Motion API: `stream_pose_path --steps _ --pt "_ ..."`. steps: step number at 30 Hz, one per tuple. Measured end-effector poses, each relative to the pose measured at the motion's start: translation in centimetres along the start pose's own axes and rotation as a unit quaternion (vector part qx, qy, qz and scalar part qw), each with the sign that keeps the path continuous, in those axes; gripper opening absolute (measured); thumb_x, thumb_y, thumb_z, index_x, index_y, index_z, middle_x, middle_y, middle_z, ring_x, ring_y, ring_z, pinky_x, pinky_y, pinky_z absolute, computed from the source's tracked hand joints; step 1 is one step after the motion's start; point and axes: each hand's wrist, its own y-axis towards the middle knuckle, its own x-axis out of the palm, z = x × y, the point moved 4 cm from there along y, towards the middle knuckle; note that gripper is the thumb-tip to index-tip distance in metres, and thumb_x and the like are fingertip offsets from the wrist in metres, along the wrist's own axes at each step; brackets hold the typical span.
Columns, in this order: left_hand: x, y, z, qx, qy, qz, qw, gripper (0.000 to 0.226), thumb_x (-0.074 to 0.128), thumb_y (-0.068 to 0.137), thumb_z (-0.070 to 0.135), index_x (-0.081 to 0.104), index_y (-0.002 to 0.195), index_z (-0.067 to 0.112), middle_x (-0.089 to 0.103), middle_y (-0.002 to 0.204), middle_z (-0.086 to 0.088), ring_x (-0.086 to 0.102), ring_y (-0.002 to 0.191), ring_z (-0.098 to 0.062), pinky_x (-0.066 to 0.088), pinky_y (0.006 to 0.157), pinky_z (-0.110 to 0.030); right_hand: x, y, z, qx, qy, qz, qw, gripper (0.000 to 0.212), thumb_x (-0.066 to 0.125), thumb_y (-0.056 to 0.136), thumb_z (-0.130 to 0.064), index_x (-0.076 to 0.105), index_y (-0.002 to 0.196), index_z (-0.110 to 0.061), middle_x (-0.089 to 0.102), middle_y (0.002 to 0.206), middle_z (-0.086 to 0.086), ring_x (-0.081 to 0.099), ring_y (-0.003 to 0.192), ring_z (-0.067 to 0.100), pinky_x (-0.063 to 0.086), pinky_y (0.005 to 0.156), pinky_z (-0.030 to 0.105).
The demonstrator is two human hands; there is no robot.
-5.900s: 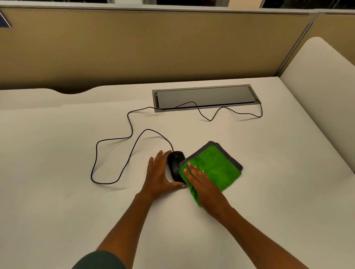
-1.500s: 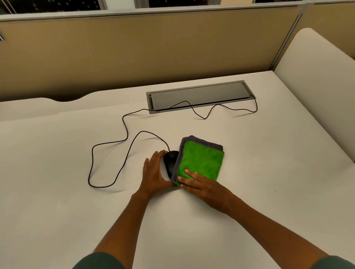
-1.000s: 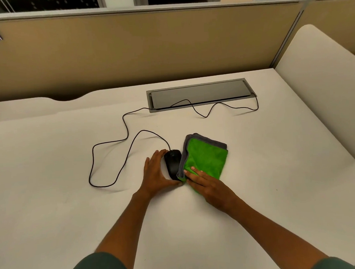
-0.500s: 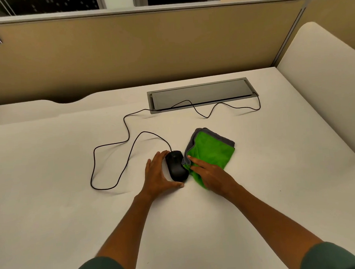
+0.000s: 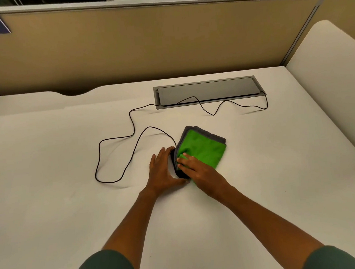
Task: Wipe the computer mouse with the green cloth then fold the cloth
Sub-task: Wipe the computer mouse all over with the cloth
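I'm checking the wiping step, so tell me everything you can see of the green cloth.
The green cloth is a soft, fuzzy, bright green rag with a grey edge and underside, folded into layers. It lies on the white desk, its left edge draped over the black mouse. The right hand presses flat on its near left part.

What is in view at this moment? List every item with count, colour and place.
computer mouse: one, black, mid-desk, mostly covered by the cloth
green cloth: one, green with grey edging, folded, draped over the mouse
mouse cable: one, black, looping left, then back to the cable tray
cable tray: one, grey, recessed at the desk's far edge
desk: one, white
partition: tan, behind the desk
left hand: flat against the mouse's left side
right hand: pressing the cloth onto the mouse
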Motion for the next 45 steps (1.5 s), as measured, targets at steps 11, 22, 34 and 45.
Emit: stream_pose_path --steps 11,22,34,45 --pt "0.1 0.2 -0.4 0.002 0.006 -0.029 1.000 0.110 0.054 0.053 0.068 0.022 0.148 0.023 0.032 0.154 0.003 0.011 0.149 -0.022 0.003 0.118 -0.048 1.5 -1.2 -2.1 -0.070 -0.073 0.067 0.993 0.029 0.047 0.092 -0.006 0.072 0.106 -0.002 0.071 0.114 0.009 0.062 0.111 0.040 0.054 0.089 0.048" --pt "-1.5 1.1 -0.6 -0.039 -0.058 -0.189 0.979 0.075 0.047 0.086 0.014 0.012 0.152 0.021 0.014 0.162 0.000 -0.005 0.150 -0.017 -0.011 0.118 -0.038 1.2 0.1 -2.9 0.097 -0.032 0.094 0.990 0.014 0.065 0.086 -0.019 0.069 0.084 -0.006 0.066 0.114 0.017 0.062 0.097 0.032 0.050 0.084 0.039" --pt "-1.0 1.1 -0.2 -0.029 -0.052 -0.079 0.995 0.045 0.037 0.102 0.016 0.031 0.147 0.018 0.029 0.157 -0.004 0.010 0.150 -0.025 0.001 0.119 -0.048 1.8 0.0 -3.1 0.382 0.008 0.078 0.921 0.051 0.074 0.078 -0.039 0.060 0.122 -0.016 0.051 0.137 0.013 0.051 0.120 0.032 0.048 0.095 0.045" --pt "-0.8 1.1 -0.5 -0.036 -0.035 -0.116 0.992 0.053 0.042 0.101 0.020 0.022 0.150 0.018 0.024 0.159 -0.002 0.002 0.150 -0.023 -0.004 0.119 -0.048 1.9 -1.3 -2.4 0.352 0.065 0.073 0.931 0.035 0.077 0.078 -0.017 0.064 0.109 -0.008 0.052 0.136 0.013 0.057 0.113 0.033 0.055 0.086 0.042"
